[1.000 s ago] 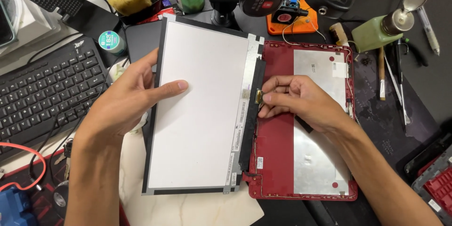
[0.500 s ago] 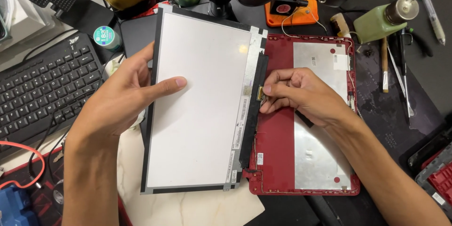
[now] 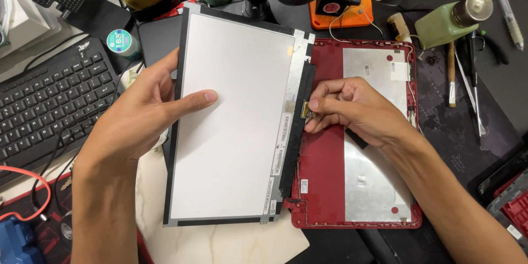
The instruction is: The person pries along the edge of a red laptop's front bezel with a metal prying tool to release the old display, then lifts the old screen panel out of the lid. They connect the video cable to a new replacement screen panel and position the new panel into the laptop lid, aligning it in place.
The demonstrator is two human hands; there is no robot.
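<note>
Thin rectangular laptop display panel (image 3: 231, 126), pale grey back up w/ dark frame, lies flipped left of open red plastic laptop lid shell (image 3: 324, 187), foil-lined inside; small connector (image 3: 304, 111) at panel's right edge.

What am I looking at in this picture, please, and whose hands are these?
There is no machine here: the view comes from a camera worn on a person's head, looking down at their own two bare hands over a cluttered workbench. The left hand steadies a thin display panel, lying with its pale back side up, thumb resting across it. The right hand pinches a small connector at the panel's right edge. Beside the panel lies a red laptop lid lined with silver foil. Around them sit a black keyboard, a green pump bottle, a small orange tool and some brushes and tweezers.
</note>
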